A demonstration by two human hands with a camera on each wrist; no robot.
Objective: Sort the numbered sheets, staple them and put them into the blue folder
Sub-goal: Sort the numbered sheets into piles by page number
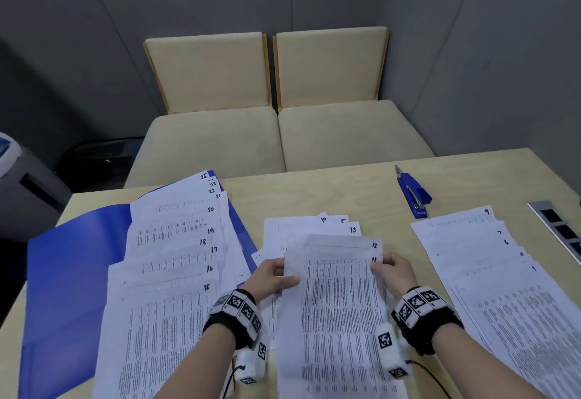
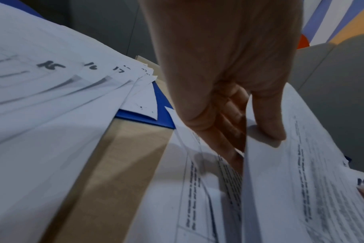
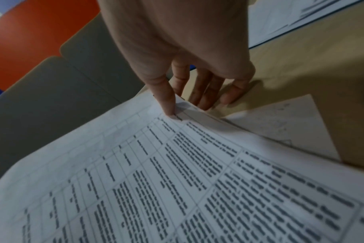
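Both hands hold a small stack of printed sheets (image 1: 339,304) in the middle of the table, sheet 11 on top and 12 just behind it. My left hand (image 1: 276,274) pinches the stack's left edge, thumb on top (image 2: 268,121), fingers beneath. At the top right corner my right hand (image 1: 393,268) pinches it the same way (image 3: 166,98). Sheets 10, 5 and 13 (image 1: 314,225) lie under the stack. Sheets 15 to 25 (image 1: 176,257) are fanned out over the open blue folder (image 1: 69,272) on the left. A blue stapler (image 1: 413,192) lies far right.
Another fan of sheets (image 1: 490,260), showing 9, 7 and 6, covers the right side of the table. A metal socket panel (image 1: 559,228) sits at the right edge. Two beige padded seats (image 1: 283,134) stand beyond the table's far edge.
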